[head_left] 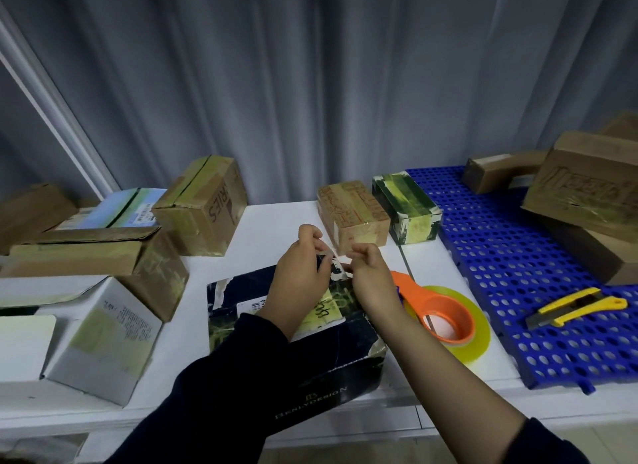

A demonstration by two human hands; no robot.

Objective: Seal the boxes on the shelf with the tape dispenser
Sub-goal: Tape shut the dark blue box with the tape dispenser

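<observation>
Dark box (pixel 345 346) sits at centre of the white shelf (pixel 272 228). Left hand (pixel 299 279) and right hand (pixel 370 277) are close together over its 12 o'clock edge, each pinching a strip of tape (pixel 334 260) with curled fingers. Tape dispenser (pixel 414 292), orange with a yellowish roll, lies just beside the box at 3 o'clock, unheld; taped brown box (pixel 352 218) stands at 12 o'clock, cardboard box (pixel 203 204) at 10 o'clock, and yellow utility knives (pixel 576 308) rest further out at 3 o'clock on the blue mat (pixel 500 256).
</observation>
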